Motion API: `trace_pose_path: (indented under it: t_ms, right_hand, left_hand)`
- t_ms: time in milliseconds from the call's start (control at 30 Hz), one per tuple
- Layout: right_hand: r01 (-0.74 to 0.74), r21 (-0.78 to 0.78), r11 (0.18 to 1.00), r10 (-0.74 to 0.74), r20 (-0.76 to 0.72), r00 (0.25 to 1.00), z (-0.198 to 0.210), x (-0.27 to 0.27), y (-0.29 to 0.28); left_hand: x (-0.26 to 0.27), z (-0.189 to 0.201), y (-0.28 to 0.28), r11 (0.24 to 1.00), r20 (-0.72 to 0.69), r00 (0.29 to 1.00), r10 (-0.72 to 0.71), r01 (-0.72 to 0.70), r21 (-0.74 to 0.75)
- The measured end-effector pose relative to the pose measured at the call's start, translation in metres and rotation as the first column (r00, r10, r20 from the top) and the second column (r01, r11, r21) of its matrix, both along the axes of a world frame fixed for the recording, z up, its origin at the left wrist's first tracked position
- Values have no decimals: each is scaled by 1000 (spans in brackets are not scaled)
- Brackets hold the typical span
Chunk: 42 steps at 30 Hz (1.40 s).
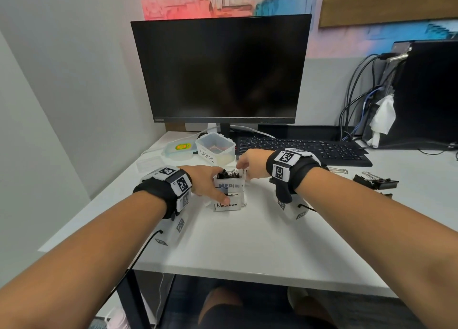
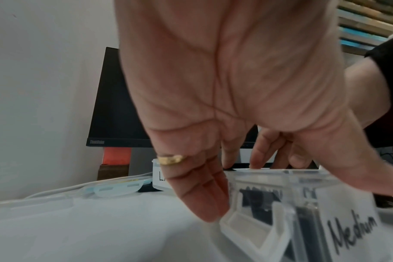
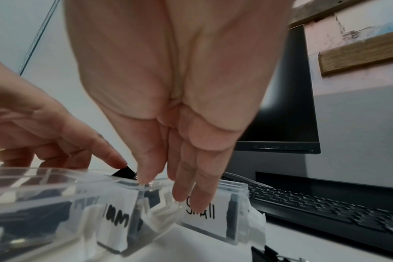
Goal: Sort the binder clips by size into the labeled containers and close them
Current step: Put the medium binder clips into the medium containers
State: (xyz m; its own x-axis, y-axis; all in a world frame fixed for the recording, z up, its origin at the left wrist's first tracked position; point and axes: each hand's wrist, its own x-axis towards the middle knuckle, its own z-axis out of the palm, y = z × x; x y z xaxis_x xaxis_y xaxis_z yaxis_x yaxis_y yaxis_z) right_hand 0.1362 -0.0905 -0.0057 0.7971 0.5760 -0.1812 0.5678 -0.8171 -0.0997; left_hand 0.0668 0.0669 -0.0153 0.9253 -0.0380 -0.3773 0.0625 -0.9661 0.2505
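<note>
Two containers filled, large clips left

Both my hands are at the medium container (image 1: 228, 180), packed with black clips. My left hand (image 1: 205, 182) grips its side; my right hand (image 1: 250, 163) pinches a clip (image 3: 123, 172) at the rim. Large container (image 1: 215, 147) at 11 o'clock looks unfilled; large clips (image 1: 375, 181) wait at 3 o'clock. No lids on.

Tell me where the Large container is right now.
In the head view, the Large container sits open at the desk's back left, before the monitor, between its lid and the keyboard.
</note>
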Motion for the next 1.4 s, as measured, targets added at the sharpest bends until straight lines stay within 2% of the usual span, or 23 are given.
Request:
trace_pose_path:
  t_ms: [233, 500, 567, 700, 867, 1067, 1200, 1400]
  right_hand:
    - [-67, -58, 996, 68, 12, 998, 2, 1, -5]
    - [-66, -48, 997, 68, 29, 997, 6, 1, -10]
    - [-42, -53, 998, 44, 37, 998, 5, 3, -12]
    - [53, -89, 995, -44, 100, 994, 3, 5, -25]
    - [108, -318, 942, -75, 115, 991, -2, 8, -43]
    - [32, -460, 888, -9, 53, 999, -7, 9, -51]
    - [32, -396, 918, -13, 51, 999, -4, 9, -51]
    - [19, -330, 944, -18, 7, 1000, -4, 9, -45]
  left_hand:
    - [7, -4, 4, 998, -83, 995, 49, -52, -36]
    - [13, -4, -1, 998, -87, 996, 31, -35, -47]
    - [12, -4, -4, 1000, -48, 999, 21, -22, -12]
    - [11, -4, -12, 999, 116, 993, 24, -28, 32]
    - [14, -7, -17, 998, 155, 987, 51, -57, 34]
    - [13, -2, -4, 995, 52, 994, 94, -95, 9]
    - [10, -6, 2, 995, 7, 996, 86, -86, 49]
    - [9, -9, 4, 978, 3, 990, 142, -139, -157]
